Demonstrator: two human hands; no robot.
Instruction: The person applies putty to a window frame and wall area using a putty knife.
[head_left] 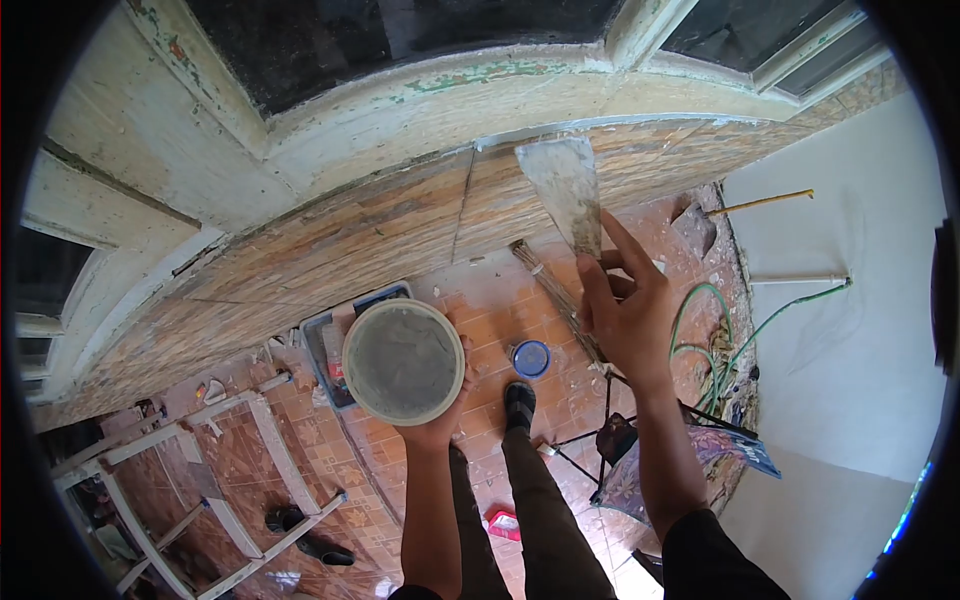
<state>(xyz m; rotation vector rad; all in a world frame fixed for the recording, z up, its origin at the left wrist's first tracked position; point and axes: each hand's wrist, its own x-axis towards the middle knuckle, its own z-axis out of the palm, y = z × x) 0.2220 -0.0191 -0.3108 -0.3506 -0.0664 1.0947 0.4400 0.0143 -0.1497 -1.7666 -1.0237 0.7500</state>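
As it pinches scraper point(565, 190) — right hand point(630, 310) extends outward.

The floor point(480, 310) is orange-red tile, dusty and splashed with pale plaster; a blue round lid point(531, 358) lies at centre frame; a blue tray point(320, 350) sits to its left by the wall; a green hose point(700, 320) loops at the right; a white wooden frame point(230, 490) lies lower left, with black shoes point(300, 530) beside it; a small red object point(503, 522) lies at bottom centre.
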